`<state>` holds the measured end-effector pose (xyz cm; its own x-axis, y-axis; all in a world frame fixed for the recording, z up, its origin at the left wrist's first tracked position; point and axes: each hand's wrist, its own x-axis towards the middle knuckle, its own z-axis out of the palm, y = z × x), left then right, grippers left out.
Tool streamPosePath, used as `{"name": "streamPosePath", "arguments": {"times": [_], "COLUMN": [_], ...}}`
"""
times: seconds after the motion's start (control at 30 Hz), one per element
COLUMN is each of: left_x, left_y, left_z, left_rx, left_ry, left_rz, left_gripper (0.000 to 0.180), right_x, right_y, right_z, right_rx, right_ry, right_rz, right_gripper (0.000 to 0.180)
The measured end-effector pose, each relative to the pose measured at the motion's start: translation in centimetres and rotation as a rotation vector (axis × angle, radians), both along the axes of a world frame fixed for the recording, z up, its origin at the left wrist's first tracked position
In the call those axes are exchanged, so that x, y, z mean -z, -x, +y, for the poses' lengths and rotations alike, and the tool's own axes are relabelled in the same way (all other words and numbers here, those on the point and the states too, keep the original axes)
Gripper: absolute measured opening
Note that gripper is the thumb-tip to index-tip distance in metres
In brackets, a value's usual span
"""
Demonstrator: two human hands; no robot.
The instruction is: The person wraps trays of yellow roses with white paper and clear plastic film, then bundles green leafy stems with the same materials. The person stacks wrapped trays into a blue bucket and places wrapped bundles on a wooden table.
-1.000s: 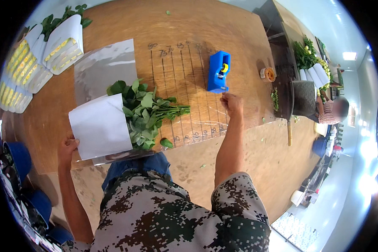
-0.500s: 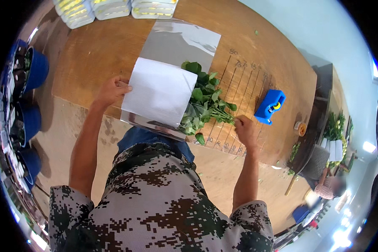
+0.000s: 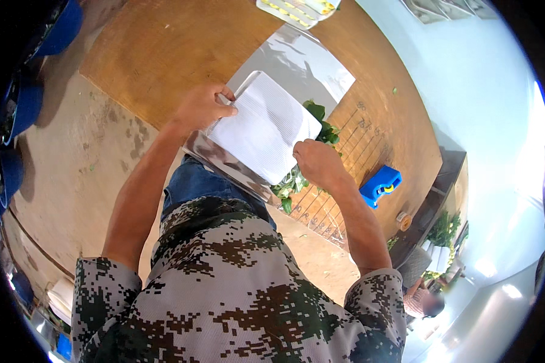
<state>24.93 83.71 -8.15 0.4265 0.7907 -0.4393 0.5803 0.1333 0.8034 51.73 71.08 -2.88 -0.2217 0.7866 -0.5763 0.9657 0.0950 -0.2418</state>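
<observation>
A white corrugated paper sheet [image 3: 263, 127] lies over a bunch of leafy green stems [image 3: 324, 130], whose leaves stick out past its right side. What lies beneath the paper is hidden. My left hand [image 3: 204, 109] pinches the sheet's left edge between thumb and fingers. At the opposite edge, my right hand [image 3: 318, 162] is closed, its curled fingertips on the paper above the leaves. Clear plastic film [image 3: 309, 57] spreads under the bunch, showing beyond the sheet and along the table's near edge.
The wooden table [image 3: 181, 48] carries drawn measuring lines on its right part. A blue tape dispenser [image 3: 380, 186] and a tape roll [image 3: 404, 221] lie to the right. White-wrapped yellow flower bundles [image 3: 297, 12] sit at the far edge. Blue buckets [image 3: 24, 106] stand left; another person [image 3: 419, 299] is at lower right.
My right hand has left the stem ends and moved left to the sheet's right edge. My left hand still grips the left edge. The whole view has turned.
</observation>
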Motion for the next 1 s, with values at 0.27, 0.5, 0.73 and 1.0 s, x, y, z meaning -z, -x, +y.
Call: {"name": "streamPosePath", "arguments": {"times": [0.27, 0.5, 0.73, 1.0], "left_x": [1.5, 1.5, 0.5, -0.8], "left_y": [0.3, 0.1, 0.0, -0.4], "left_z": [0.1, 0.0, -0.2, -2.2], "left_rx": [0.000, 0.009, 0.033, 0.083], "left_ry": [0.019, 0.036, 0.077, 0.016], "left_rz": [-0.153, -0.150, -0.075, -0.042], "left_gripper": [0.034, 0.034, 0.038, 0.039], "right_x": [2.0, 2.2, -0.3, 1.5], "right_y": [1.4, -4.1, -8.1, 11.1], "right_z": [2.3, 4.3, 1.4, -4.5], "right_rx": [-0.006, 0.151, 0.781, 0.218], "right_ry": [0.051, 0.035, -0.743, -0.455], "right_rz": [-0.181, -0.232, -0.091, 0.093], "right_gripper": [0.026, 0.032, 0.030, 0.104]}}
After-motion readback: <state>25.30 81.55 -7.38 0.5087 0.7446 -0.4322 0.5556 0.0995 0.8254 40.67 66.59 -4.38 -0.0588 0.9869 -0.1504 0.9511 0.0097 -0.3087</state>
